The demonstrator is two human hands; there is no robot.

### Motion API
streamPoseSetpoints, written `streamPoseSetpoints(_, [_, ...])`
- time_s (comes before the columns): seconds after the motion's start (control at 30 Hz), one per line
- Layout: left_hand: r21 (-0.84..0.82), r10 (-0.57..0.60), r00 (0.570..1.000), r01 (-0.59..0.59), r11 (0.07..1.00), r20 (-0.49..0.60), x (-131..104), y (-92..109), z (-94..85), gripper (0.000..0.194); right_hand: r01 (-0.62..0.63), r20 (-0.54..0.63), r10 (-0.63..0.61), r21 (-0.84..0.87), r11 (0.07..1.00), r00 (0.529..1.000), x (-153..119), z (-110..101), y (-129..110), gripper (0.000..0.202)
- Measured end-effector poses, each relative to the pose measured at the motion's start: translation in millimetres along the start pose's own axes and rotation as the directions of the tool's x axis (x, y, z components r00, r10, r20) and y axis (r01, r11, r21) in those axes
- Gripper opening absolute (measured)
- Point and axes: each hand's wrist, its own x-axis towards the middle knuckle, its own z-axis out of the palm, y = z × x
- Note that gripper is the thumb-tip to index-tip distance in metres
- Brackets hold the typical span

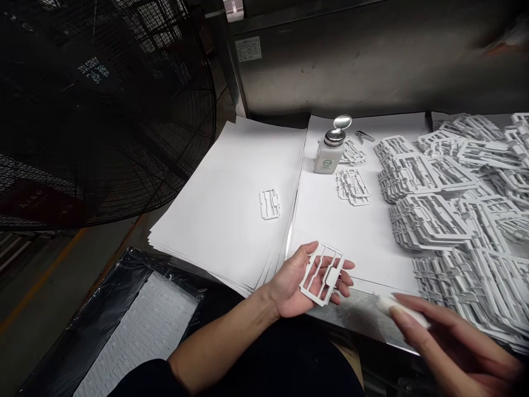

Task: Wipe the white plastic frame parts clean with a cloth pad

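A white slotted plastic frame (323, 274) rests in my left hand (295, 284), palm up, with the thumb at its upper left edge and the fingers beneath it. At the lower right, my right hand (450, 342) pinches a small white wad (403, 310) between thumb and fingers; it is slightly blurred and apart from the frame. A similar small frame (270, 203) lies alone on the left white sheets (231, 187). Two small groups of frames (353, 186) lie beside a pump bottle (328, 153), whose round metal lid stands raised.
Tall piles of white frames (432, 220) cover the table's right side. Nail clippers (365, 136) lie behind the bottle. A large black fan (103, 110) stands at the left, above a black-lined box (140, 331) of white pieces. A metal panel (351, 60) rises behind the table.
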Motion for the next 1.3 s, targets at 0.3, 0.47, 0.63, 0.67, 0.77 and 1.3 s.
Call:
streamPoseSetpoints(0.3, [0.01, -0.027, 0.999, 0.027, 1.0, 0.025, 0.4, -5.4, 3.3, 0.068, -0.115, -0.106, 0.109, -0.06, 0.992, 0.988, 31.5, 8.3, -13.1, 0.039])
streamPoseSetpoints(0.47, [-0.024, -0.058, 0.997, 0.06, 0.998, 0.053, 0.3, -6.1, 1.9, 0.068, 0.12, -0.05, -0.124, -0.078, 0.99, 0.991, 42.3, 15.6, -32.1, 0.03])
streamPoseSetpoints(0.63, [-0.044, -0.059, 0.996, 0.061, 0.997, 0.063, 1.6, -8.5, 1.0, 0.063, 0.258, -0.003, -0.26, -0.094, 0.961, 0.966, 46.4, 25.6, -40.4, 0.022])
streamPoseSetpoints(0.67, [-0.054, -0.05, 0.997, 0.053, 0.997, 0.053, 1.7, -9.1, 1.6, 0.06, 0.289, 0.015, -0.289, -0.086, 0.953, 0.957, 46.3, 28.5, -41.7, 0.02])
streamPoseSetpoints(0.77, [-0.085, -0.026, 1.0, 0.025, 0.996, -0.01, 1.3, -9.5, 5.2, 0.049, 0.375, 0.062, -0.372, -0.062, 0.925, 0.926, 45.0, 38.9, -46.0, 0.018])
streamPoseSetpoints(1.3, [-0.104, -0.031, 0.998, 0.026, 0.994, -0.046, 0.6, -10.5, 9.9, 0.039, 0.501, 0.129, -0.497, -0.004, 0.865, 0.858, 43.9, 44.3, -53.2, 0.013])
